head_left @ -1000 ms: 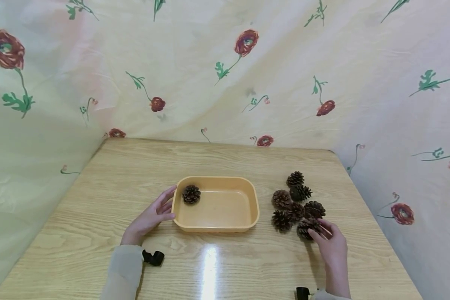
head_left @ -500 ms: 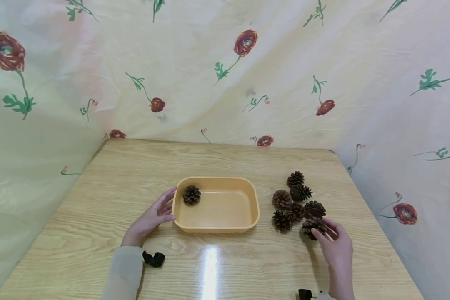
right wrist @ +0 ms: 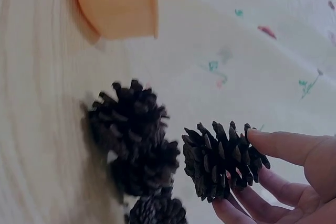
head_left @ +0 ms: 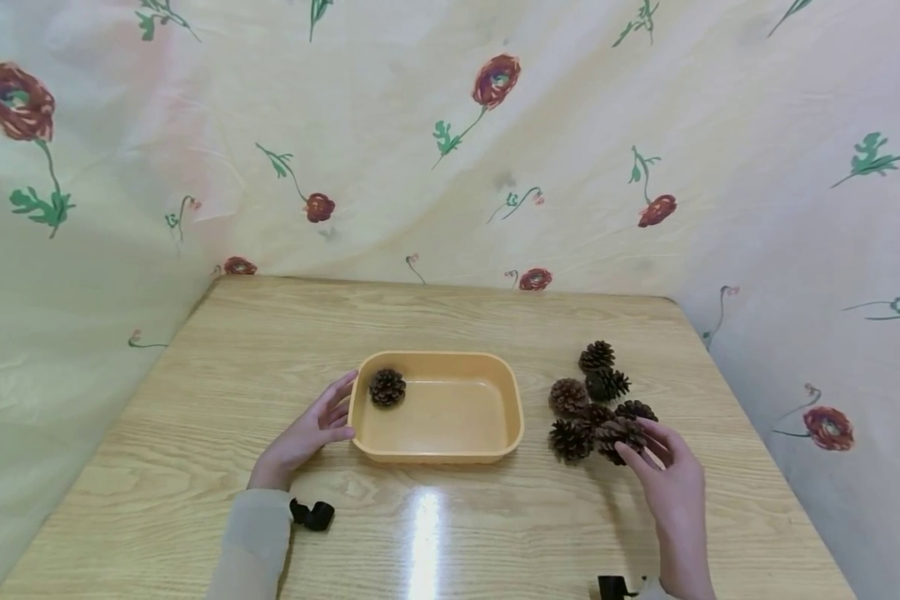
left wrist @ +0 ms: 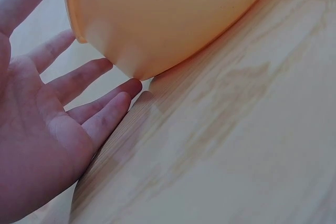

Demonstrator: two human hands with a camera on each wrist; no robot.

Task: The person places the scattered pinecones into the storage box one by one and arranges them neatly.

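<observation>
My right hand (head_left: 671,475) pinches a pine cone (right wrist: 223,162) between thumb and fingers; in the right wrist view it hangs clear of the table. Several other pine cones (head_left: 572,440) lie clustered just beyond and left of it in the head view. My left hand (head_left: 307,437) rests with spread fingers against the left end of an orange plastic bin (head_left: 437,457), thumb and fingertips at its rim. One pine cone (head_left: 387,387) sits inside the bin, in its back left corner. The left wrist view shows the fingers (left wrist: 84,80) relaxed beside the bin's wall.
The bin and the cone cluster stand on a light wood-grain table (head_left: 270,333). A flower-printed cloth (head_left: 390,150) hangs behind and at both sides. Glare (head_left: 423,542) lies on the table in front of the bin.
My right hand has lifted its pine cone off the table, first shifting slightly right, then up and over the cluster. The left hand and the bin have stayed in place.
</observation>
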